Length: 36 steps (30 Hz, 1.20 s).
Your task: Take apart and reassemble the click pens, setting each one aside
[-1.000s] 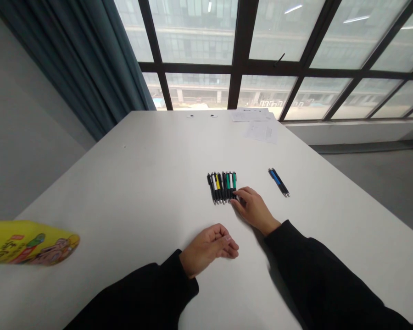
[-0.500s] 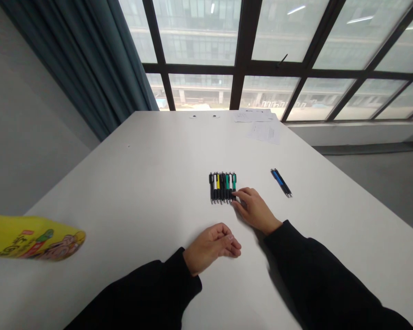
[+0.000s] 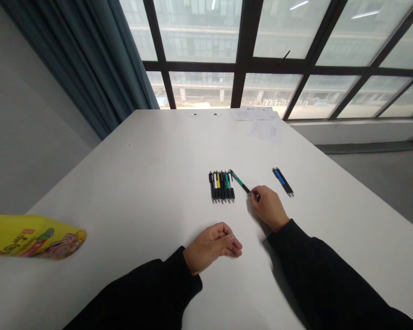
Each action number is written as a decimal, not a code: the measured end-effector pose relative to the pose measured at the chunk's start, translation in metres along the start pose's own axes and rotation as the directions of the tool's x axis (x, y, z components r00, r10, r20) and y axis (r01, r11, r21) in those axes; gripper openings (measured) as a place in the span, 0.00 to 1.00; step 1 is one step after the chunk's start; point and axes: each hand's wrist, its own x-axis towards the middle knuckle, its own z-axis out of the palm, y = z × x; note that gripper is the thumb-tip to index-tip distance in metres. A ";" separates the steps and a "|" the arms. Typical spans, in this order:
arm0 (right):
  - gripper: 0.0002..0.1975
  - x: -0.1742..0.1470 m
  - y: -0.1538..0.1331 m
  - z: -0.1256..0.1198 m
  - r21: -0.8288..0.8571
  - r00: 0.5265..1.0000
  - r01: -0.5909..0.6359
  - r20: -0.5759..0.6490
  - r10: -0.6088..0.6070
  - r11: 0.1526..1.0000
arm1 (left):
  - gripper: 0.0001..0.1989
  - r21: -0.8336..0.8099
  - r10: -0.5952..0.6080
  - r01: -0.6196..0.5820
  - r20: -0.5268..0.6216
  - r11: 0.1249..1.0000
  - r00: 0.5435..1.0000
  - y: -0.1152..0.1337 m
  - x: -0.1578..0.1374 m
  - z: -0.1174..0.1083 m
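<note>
green pen (image 3: pixel 240 181) is pinched near its tip by right grip (image 3: pixel 269 207); probably light, stiff, best held there; left grip (image 3: pixel 211 247) loosely curled

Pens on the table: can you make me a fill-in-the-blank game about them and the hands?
The pen pinched by the right hand is black and ____.
Of the two pens lying apart at the right, one is black and the other is black and ____.
The sleeve by the left hand is ____.

Missing words: green; blue; black.
</note>
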 end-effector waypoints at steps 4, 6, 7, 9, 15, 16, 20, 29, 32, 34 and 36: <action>0.09 0.001 0.002 0.001 0.021 1.000 -0.021 -0.014 0.021 1.000 | 0.21 0.000 -0.002 0.002 0.000 1.000 1.000 0.001 -0.001 0.001; 0.09 0.002 0.003 0.002 0.061 0.999 -0.037 -0.013 0.038 0.997 | 0.21 -0.002 0.003 -0.003 0.005 1.000 1.000 0.001 0.000 0.001; 0.09 0.003 0.004 0.002 0.080 0.999 -0.051 -0.016 0.052 0.995 | 0.21 -0.002 0.005 -0.005 0.007 1.000 1.000 0.000 0.000 0.000; 0.09 0.004 0.006 0.001 0.111 0.995 -0.088 -0.035 0.092 0.990 | 0.20 0.001 0.014 -0.014 0.005 1.000 1.000 -0.001 0.000 0.000; 0.13 0.001 0.015 -0.016 0.342 0.978 -0.178 -0.039 0.203 0.923 | 0.21 0.124 0.156 -0.142 -0.119 0.982 0.981 0.004 -0.004 -0.007; 0.13 -0.002 0.014 -0.020 0.440 0.978 -0.182 -0.009 0.207 0.879 | 0.21 0.172 0.219 -0.191 -0.164 0.966 0.962 0.006 -0.006 -0.010; 0.13 -0.018 0.004 -0.029 0.714 0.976 -0.214 0.183 0.117 0.667 | 0.23 0.335 0.474 -0.375 -0.293 0.864 0.831 0.019 -0.008 -0.021; 0.14 -0.026 0.000 -0.020 0.778 0.929 -0.349 0.361 0.084 0.522 | 0.15 0.378 0.512 -0.380 -0.358 0.844 0.781 0.027 0.000 -0.032; 0.14 -0.025 0.001 -0.019 0.792 0.923 -0.373 0.368 0.108 0.484 | 0.17 0.370 0.486 -0.354 -0.373 0.859 0.790 0.027 0.001 -0.033; 0.15 -0.025 0.001 -0.019 0.796 0.918 -0.389 0.380 0.118 0.464 | 0.17 0.369 0.482 -0.349 -0.376 0.861 0.792 0.027 0.001 -0.033; 0.15 -0.025 0.001 -0.020 0.798 0.912 -0.401 0.393 0.115 0.450 | 0.18 0.370 0.483 -0.350 -0.374 0.861 0.792 0.026 0.003 -0.034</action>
